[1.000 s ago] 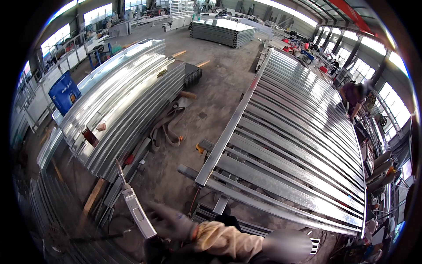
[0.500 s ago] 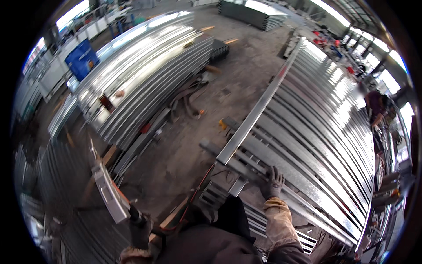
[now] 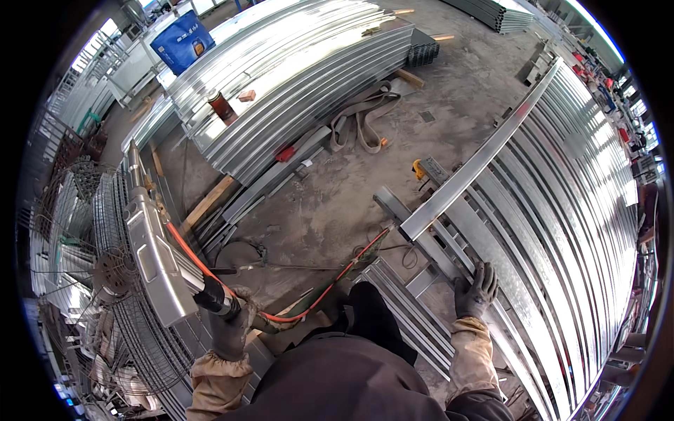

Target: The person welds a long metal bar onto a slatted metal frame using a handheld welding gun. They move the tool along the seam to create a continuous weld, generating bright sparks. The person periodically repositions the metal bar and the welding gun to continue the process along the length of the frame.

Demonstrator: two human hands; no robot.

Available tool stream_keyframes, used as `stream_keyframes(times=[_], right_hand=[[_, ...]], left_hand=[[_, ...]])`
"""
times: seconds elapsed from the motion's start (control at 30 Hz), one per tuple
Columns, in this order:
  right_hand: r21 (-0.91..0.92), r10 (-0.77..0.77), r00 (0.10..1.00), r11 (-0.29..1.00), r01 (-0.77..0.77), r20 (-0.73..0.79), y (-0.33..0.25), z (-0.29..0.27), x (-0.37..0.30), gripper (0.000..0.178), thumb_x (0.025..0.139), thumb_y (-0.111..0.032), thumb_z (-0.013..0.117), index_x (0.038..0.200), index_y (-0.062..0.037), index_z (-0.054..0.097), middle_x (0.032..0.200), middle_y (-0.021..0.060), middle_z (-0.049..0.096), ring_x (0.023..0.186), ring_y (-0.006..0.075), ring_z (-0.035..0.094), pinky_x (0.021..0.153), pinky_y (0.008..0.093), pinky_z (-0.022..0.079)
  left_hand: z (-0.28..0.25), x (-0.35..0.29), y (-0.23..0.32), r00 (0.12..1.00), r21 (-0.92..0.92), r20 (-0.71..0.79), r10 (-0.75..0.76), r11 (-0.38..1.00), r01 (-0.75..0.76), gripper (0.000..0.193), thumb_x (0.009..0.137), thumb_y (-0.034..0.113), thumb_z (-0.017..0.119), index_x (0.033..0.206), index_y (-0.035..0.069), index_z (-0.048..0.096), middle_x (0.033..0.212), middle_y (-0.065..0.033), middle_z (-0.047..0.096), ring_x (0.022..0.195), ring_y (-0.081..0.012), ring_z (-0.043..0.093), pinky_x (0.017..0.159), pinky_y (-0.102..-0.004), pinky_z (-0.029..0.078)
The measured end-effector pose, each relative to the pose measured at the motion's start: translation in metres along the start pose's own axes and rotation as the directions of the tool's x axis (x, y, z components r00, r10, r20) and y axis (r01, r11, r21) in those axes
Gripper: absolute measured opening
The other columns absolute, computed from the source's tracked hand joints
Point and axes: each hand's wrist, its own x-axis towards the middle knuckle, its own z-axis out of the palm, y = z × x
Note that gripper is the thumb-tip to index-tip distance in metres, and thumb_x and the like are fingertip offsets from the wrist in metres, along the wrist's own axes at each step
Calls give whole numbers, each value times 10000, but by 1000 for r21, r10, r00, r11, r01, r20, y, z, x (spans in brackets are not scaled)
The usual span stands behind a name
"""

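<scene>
Gloved in grey, my left hand (image 3: pixel 232 333) is closed round the black grip of a silver welding gun (image 3: pixel 158 263). The gun points up and away at the left, its long nozzle narrowing at the far end. An orange hose (image 3: pixel 277 318) loops from it past my body. My right hand (image 3: pixel 477 289), also gloved, lies on the near edge of a row of long galvanized steel profiles (image 3: pixel 523 217), fingers stretched out. A silver steel bar (image 3: pixel 484 154) lies across the profiles' ends, just beyond that hand.
Stacked steel channels (image 3: pixel 309 98) stand at the far left, with a brown bottle (image 3: pixel 222 107) and a blue bag (image 3: pixel 182 42) on or beside them. A grey strap (image 3: pixel 365 116) lies on the floor. Wire mesh guards (image 3: pixel 140 330) crowd the near left.
My view has turned, so the stacks and profiles sit farther right in it. The gun now stands more upright, with more hose showing. My right hand remains on the profiles.
</scene>
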Motion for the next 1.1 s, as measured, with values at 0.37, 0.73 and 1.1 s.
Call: stream_keyframes(times=[0.37,0.73,1.1], right_hand=[[-33,-61,987,998,56,-150,-7,7,12,670,818,-404,719,1384,-86,553,1430,168,543,1356,378,485,1150,559,343],[-70,26,999,997,-29,-40,-14,14,27,643,821,-248,708,1394,-41,503,1457,218,490,1362,452,437,1129,577,349],[32,242,953,967,-252,181,-47,-8,61,696,704,-106,703,1350,-68,447,1442,215,448,1381,463,383,1149,584,325]], left_hand=[[5,43,33,993,-2,-3,119,993,-119,165,983,4,567,1145,19,540,1010,-92,601,858,-210,629,806,-454,526],[51,256,84,989,100,119,88,990,-100,245,892,-75,600,1123,-12,548,982,-112,613,861,-237,633,784,-456,524],[120,470,142,982,313,186,-29,949,-31,247,809,-75,619,1056,-81,626,777,-71,642,672,-155,656,645,-312,556]])
